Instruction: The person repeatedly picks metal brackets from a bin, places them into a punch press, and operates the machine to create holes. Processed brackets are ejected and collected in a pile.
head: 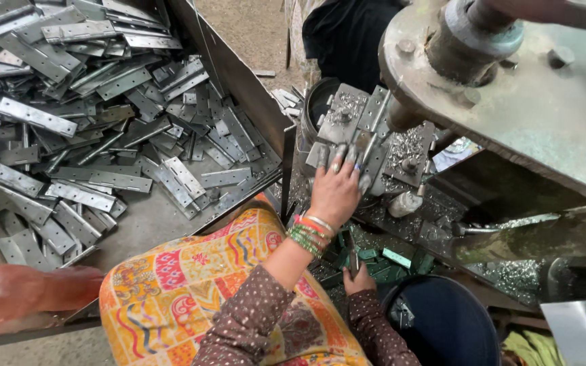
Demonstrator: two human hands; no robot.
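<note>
The left hand (334,192) is laid flat, fingers spread, on a grey metal hinge (357,142) seated in the jig (347,115) under the drill press (469,41); nothing is clenched. A thin dark tool (352,254) is gripped by the right hand (359,279), lower down. Loose hinges (103,102) are heaped in the tray (239,74) at left.

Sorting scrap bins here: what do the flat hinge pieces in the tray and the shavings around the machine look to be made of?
The hinge pieces look like bare steel: dull grey, flat, faintly reflective, unpainted. The shavings look like the same metal, bright silvery curls. The left hand rests its fingers on a grey metal fixture, apparently steel too.
</note>
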